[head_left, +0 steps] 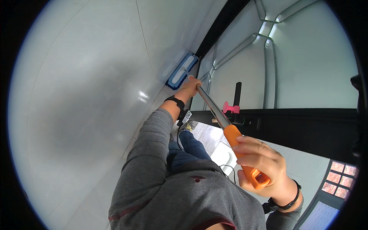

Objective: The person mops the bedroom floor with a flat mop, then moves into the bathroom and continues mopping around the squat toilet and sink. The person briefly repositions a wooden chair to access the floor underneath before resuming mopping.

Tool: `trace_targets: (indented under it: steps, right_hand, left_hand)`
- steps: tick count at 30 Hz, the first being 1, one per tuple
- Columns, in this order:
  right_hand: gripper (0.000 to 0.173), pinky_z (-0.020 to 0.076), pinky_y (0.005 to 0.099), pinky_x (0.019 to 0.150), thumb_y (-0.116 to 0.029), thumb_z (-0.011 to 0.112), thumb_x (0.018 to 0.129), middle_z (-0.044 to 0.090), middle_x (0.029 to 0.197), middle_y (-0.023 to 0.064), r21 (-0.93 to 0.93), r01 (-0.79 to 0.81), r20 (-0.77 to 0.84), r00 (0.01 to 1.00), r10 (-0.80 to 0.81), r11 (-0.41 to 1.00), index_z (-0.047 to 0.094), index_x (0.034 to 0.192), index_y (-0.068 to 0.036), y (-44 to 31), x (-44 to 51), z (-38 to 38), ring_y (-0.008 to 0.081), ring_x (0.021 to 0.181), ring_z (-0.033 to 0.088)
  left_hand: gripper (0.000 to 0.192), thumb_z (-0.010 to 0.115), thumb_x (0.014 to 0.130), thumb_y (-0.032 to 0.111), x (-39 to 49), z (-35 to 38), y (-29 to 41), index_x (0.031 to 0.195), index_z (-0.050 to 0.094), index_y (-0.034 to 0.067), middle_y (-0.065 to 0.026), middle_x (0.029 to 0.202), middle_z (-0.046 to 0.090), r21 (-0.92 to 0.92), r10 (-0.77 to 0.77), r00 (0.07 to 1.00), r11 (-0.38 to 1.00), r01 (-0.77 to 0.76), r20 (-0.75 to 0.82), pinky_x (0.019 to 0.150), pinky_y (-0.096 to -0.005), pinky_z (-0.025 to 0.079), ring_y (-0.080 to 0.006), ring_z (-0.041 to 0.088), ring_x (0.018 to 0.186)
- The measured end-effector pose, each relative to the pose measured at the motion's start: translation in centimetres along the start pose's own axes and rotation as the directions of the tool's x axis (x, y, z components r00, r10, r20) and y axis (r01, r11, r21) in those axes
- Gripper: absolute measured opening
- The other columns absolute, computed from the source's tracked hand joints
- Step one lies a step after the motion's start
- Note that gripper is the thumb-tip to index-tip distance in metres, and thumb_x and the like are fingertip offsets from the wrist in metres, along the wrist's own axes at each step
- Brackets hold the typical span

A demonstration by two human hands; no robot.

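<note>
A flat mop has a blue rectangular head with a pale centre strip, which lies low beside the base of the tiled wall. Its metal pole runs back towards me and ends in an orange plastic grip with a hanging loop. My left hand is closed around the lower part of the pole, just above the head. My right hand holds the orange grip near its end, its fingers wrapped over the top. The underside of the mop head is hidden.
A glossy tiled wall rises at the left. At the right stands a black-framed frosted glass door with a black handle and a pink fitting. A white ceramic fixture and a barred window lie behind.
</note>
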State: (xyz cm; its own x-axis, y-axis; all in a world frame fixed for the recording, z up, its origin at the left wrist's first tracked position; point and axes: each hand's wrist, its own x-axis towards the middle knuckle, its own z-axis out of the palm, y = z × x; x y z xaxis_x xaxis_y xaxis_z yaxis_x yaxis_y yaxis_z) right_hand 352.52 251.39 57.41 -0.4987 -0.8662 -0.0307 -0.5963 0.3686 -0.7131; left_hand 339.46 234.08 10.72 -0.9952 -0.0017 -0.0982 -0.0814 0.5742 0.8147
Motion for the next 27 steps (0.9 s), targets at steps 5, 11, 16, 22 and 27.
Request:
trace_targets:
  steps: [5,11,16,22,27]
  right_hand:
    - [0.022,0.0484,0.0390,0.083,0.000,0.061,0.056,0.062,0.087,0.0149,0.059,0.119,-0.131,0.985,-0.110,0.991,0.058,0.077,-0.002,-0.6,0.6,-1.8,0.0313,0.094,0.060]
    - [0.020,0.0510,0.0395,0.074,-0.005,0.060,0.058,0.062,0.081,0.0142,0.153,0.228,-0.111,0.971,-0.213,0.961,0.057,0.077,-0.004,-2.0,0.1,-2.2,0.0311,0.084,0.062]
    - [0.025,0.0518,0.0379,0.067,-0.026,0.069,0.068,0.062,0.078,0.0118,0.297,0.313,-0.091,0.950,-0.299,0.902,0.057,0.078,-0.007,-5.2,1.0,-0.8,0.0280,0.075,0.062]
    - [0.028,0.0509,0.0363,0.059,-0.033,0.066,0.072,0.059,0.074,0.0091,0.380,0.294,-0.019,0.951,-0.310,0.877,0.051,0.081,-0.010,-6.5,3.5,0.7,0.0249,0.072,0.061]
    - [0.029,0.0452,0.0322,0.061,-0.035,0.059,0.075,0.053,0.074,0.0076,0.498,0.349,0.079,0.893,-0.442,0.794,0.045,0.082,-0.011,-6.8,4.6,5.6,0.0217,0.069,0.055]
  left_hand:
    - [0.021,0.061,0.074,0.012,-2.3,-1.9,2.4,0.094,0.054,0.016,-0.0101,0.096,0.058,0.076,0.021,0.999,0.997,-0.017,-0.050,0.075,-0.0363,0.047,-0.0310,0.056,0.090]
    - [0.028,0.059,0.072,0.011,-8.8,-4.2,2.7,0.100,0.055,0.013,-0.0094,0.101,0.057,0.013,0.134,0.991,0.991,-0.134,0.011,0.081,-0.0363,0.045,-0.0286,0.053,0.098]
    - [0.028,0.057,0.070,0.010,-17.3,-7.0,3.2,0.099,0.055,0.011,-0.0074,0.100,0.057,-0.053,0.075,0.996,0.996,-0.073,0.046,0.080,-0.0351,0.044,-0.0271,0.054,0.096]
    - [0.031,0.057,0.072,0.023,-27.9,-7.8,3.4,0.099,0.057,0.009,-0.0111,0.096,0.062,0.061,-0.128,0.992,0.990,0.129,-0.021,0.074,-0.0387,0.047,-0.0300,0.060,0.085]
    - [0.032,0.058,0.072,0.024,-37.2,-6.5,1.0,0.098,0.058,0.005,-0.0130,0.096,0.062,-0.055,-0.274,0.958,0.961,0.269,-0.090,0.073,-0.0382,0.047,-0.0308,0.060,0.084]
